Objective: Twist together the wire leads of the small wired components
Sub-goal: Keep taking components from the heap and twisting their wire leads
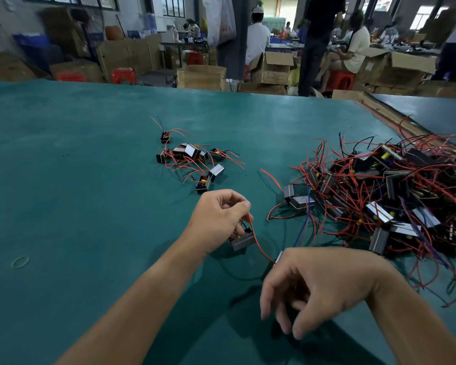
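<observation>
One component is in work. Your left hand has its fingers curled down onto it, gripping it close to the counter, and its red lead runs across to the edge of your right hand. That hand's fingers hang loosely curled. I cannot tell whether it holds the lead's end, because the back of the hand hides the spot. You look to be at the start of a twist, so the next move calls for laying two ends side by side and rolling them between your fingertips. By count there are about eight components in the small group ahead, a pile on the right too tangled to number, and one rubber band on the left.
</observation>
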